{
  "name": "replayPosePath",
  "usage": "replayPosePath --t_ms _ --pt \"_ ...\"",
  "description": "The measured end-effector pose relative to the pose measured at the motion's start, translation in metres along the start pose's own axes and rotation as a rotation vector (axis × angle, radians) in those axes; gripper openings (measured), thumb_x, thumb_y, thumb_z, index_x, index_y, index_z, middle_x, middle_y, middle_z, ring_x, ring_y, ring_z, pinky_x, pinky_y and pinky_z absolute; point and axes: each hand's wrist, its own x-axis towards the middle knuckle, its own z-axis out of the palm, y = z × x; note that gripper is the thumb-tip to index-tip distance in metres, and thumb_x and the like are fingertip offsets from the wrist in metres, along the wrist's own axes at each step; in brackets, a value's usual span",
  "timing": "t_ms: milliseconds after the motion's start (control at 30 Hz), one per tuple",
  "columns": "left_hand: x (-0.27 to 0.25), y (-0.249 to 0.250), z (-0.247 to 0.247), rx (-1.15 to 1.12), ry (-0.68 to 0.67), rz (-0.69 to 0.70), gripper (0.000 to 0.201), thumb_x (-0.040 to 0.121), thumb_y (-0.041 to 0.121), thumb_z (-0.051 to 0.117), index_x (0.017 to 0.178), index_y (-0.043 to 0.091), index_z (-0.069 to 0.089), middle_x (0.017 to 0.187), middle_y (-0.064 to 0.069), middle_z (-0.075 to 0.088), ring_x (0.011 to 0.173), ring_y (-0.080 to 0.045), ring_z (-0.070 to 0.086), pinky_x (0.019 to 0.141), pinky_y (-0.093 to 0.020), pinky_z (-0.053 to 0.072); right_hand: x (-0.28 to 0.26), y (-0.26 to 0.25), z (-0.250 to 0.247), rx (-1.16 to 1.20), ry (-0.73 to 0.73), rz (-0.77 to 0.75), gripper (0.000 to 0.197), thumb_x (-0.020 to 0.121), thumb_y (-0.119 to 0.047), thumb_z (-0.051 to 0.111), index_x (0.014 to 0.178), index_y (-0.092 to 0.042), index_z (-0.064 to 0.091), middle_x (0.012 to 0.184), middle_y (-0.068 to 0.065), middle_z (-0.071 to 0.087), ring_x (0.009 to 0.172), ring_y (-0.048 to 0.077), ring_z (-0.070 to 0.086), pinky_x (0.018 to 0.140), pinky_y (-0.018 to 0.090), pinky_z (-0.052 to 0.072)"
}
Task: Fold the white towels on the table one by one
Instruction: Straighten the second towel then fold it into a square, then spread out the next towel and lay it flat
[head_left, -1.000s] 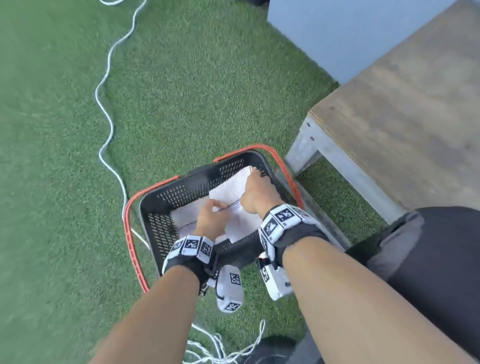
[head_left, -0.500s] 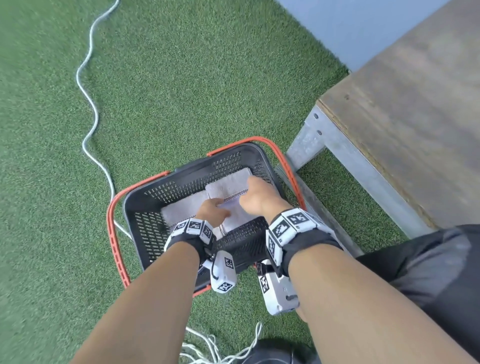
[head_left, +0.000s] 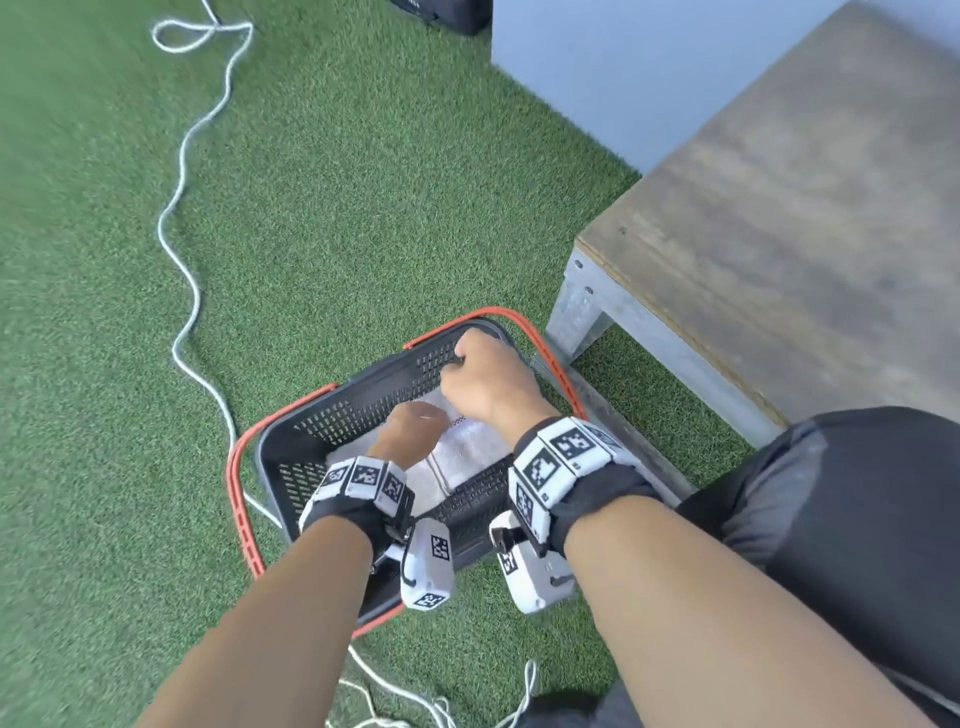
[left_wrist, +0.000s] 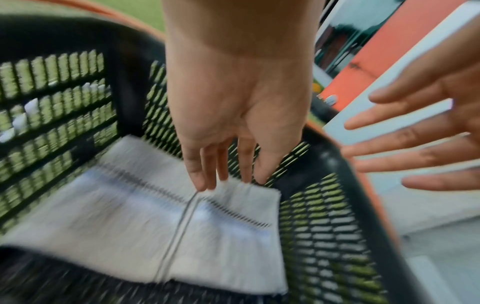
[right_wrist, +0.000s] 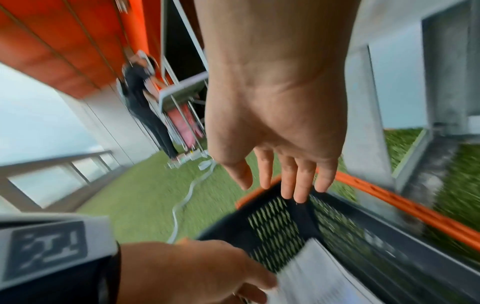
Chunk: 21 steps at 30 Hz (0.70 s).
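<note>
Two folded white towels (head_left: 467, 460) lie side by side on the floor of a black basket (head_left: 363, 410) with orange handles, which stands on green turf. My left hand (left_wrist: 226, 181) reaches down into the basket with its fingers straight, and the tips touch the far edge of the towels (left_wrist: 130, 216). My right hand (right_wrist: 285, 189) hovers above the basket's far right corner (right_wrist: 272, 226), fingers spread and holding nothing. In the head view the left hand (head_left: 415, 426) is over the towels and the right hand (head_left: 480, 374) is higher, near the rim.
A wooden table (head_left: 779, 234) with a grey metal frame stands just right of the basket. A white cable (head_left: 179, 171) snakes over the turf at the left and passes under the basket. My dark-clothed knee (head_left: 857, 519) is at the lower right. Another person (right_wrist: 145, 98) stands far off.
Both hands have let go of the towel, which now lies flat in the basket. The right hand has lifted up and away toward the far right rim.
</note>
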Motion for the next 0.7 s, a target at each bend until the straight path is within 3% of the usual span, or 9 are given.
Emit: replayPosePath --t_ms 133,200,300,367,400,467,500,600,700 --pt "-0.048 0.045 -0.026 0.048 -0.042 0.177 0.02 0.093 0.018 0.056 0.085 0.004 0.067 0.089 -0.009 0.072 0.076 -0.026 0.065 0.072 -0.039 0.053 -0.029 -0.03 -0.046 0.148 0.089 -0.107 0.037 0.097 -0.029 0.052 0.13 -0.015 0.055 0.104 -0.002 0.061 0.084 0.018 0.061 0.074 0.031 0.048" --pt "-0.073 0.074 -0.042 0.135 0.017 0.294 0.021 0.096 0.016 0.052 0.078 0.011 0.06 0.078 -0.006 0.06 0.07 -0.02 0.054 0.064 -0.033 0.047 -0.049 -0.045 -0.082 0.225 0.177 -0.163 0.037 0.097 -0.028 0.053 0.125 -0.006 0.06 0.094 0.002 0.062 0.074 0.017 0.058 0.067 0.029 0.046" --pt "-0.114 0.126 -0.06 0.149 0.045 0.424 0.018 0.1 0.02 0.051 0.097 0.014 0.068 0.087 -0.005 0.068 0.055 -0.011 0.051 0.05 -0.019 0.041 -0.089 -0.059 -0.141 0.344 0.321 -0.237 0.038 0.096 -0.024 0.053 0.111 0.008 0.064 0.083 0.014 0.062 0.07 0.025 0.057 0.069 0.028 0.043" --pt "-0.145 0.168 -0.065 0.173 0.083 0.543 0.02 0.101 0.023 0.052 0.106 0.014 0.068 0.096 0.001 0.07 0.064 -0.005 0.058 0.053 -0.014 0.043 -0.119 -0.057 -0.179 0.423 0.417 -0.259 0.03 0.09 -0.026 0.057 0.092 0.003 0.065 0.089 0.014 0.068 0.079 0.028 0.064 0.082 0.028 0.047" --pt "-0.161 0.189 -0.065 0.185 0.104 0.61 0.02 0.099 0.024 0.052 0.104 0.015 0.069 0.095 0.002 0.071 0.071 -0.007 0.062 0.057 -0.016 0.045 -0.132 -0.051 -0.197 0.46 0.472 -0.254 0.027 0.086 -0.029 0.06 0.086 -0.002 0.065 0.09 0.006 0.07 0.086 0.026 0.067 0.089 0.033 0.052" --pt "-0.193 0.229 -0.058 0.197 0.14 0.721 0.02 0.096 0.026 0.053 0.098 0.018 0.071 0.087 0.005 0.07 0.069 -0.009 0.062 0.054 -0.019 0.043 -0.161 -0.031 -0.228 0.507 0.561 -0.226 0.024 0.079 -0.031 0.061 0.085 -0.008 0.067 0.092 -0.006 0.07 0.094 0.016 0.068 0.089 0.036 0.054" --pt "-0.207 0.246 -0.052 0.209 0.146 0.769 0.019 0.094 0.027 0.054 0.095 0.019 0.072 0.084 0.005 0.07 0.065 -0.009 0.059 0.051 -0.018 0.041 -0.177 -0.017 -0.24 0.504 0.593 -0.208 0.026 0.079 -0.031 0.061 0.088 -0.008 0.068 0.094 -0.003 0.072 0.095 0.017 0.069 0.087 0.034 0.054" --pt "-0.246 0.293 -0.016 0.289 0.122 0.906 0.019 0.092 0.027 0.059 0.084 0.014 0.07 0.068 0.002 0.063 0.057 -0.011 0.052 0.046 -0.016 0.037 -0.224 0.037 -0.265 0.47 0.717 -0.157 0.02 0.079 -0.033 0.06 0.083 -0.016 0.069 0.098 0.007 0.075 0.097 0.027 0.07 0.093 0.044 0.054" --pt "-0.278 0.329 0.035 0.406 0.029 1.007 0.023 0.094 0.027 0.059 0.082 0.01 0.07 0.072 -0.007 0.067 0.064 -0.019 0.06 0.059 -0.026 0.048 -0.264 0.104 -0.277 0.45 0.756 -0.048 0.019 0.09 -0.028 0.061 0.093 -0.012 0.071 0.1 0.01 0.075 0.096 0.028 0.069 0.085 0.035 0.051"
